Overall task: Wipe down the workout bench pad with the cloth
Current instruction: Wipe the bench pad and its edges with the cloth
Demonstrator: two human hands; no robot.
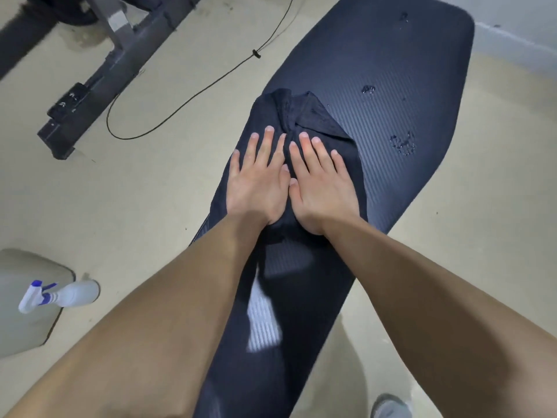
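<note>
A long dark ribbed bench pad [401,70] runs from the bottom centre up to the top right. A dark cloth [304,114] lies bunched on its middle left part. My left hand [256,182] and my right hand [322,182] lie flat side by side on the cloth, palms down, fingers spread and thumbs touching. The cloth's near part is hidden under my palms. Wet droplet patches [402,144] sit on the pad to the right of the cloth, and a smaller droplet patch [368,90] lies farther up.
A white spray bottle with a blue trigger [57,295] lies on the floor at the lower left beside a grey object [21,297]. A black equipment frame [99,79] and a thin black cable [187,98] cross the beige floor at upper left. A grey shoe [391,407] shows at the bottom right.
</note>
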